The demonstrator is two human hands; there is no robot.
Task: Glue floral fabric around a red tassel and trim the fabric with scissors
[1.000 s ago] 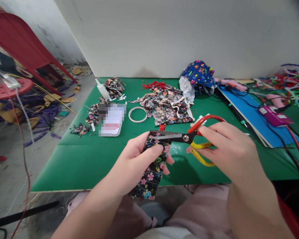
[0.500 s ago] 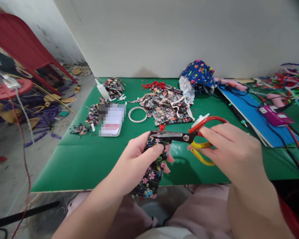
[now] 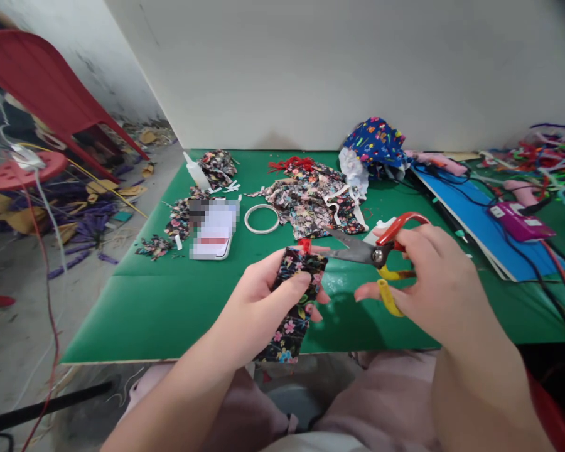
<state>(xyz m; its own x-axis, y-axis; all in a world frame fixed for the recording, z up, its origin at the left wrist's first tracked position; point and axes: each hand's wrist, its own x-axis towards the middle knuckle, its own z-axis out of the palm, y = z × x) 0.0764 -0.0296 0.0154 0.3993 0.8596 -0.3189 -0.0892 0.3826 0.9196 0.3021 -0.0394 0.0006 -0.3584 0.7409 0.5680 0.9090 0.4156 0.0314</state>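
Left hand: fingers pinching floral cloth, narrow strip held above green surface, lower end hanging below thumb. Cloth looks thin, light, soft, likely to sag; best gripped flat near upper end. Right hand: fingers wrapped round handles of scissors, stiff metal blades parted, tips near left fingers. White ring beyond left fingers, round, smooth.

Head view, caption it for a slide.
Left hand holding black floral cloth, right hand holding open red-and-yellow-handled scissors.
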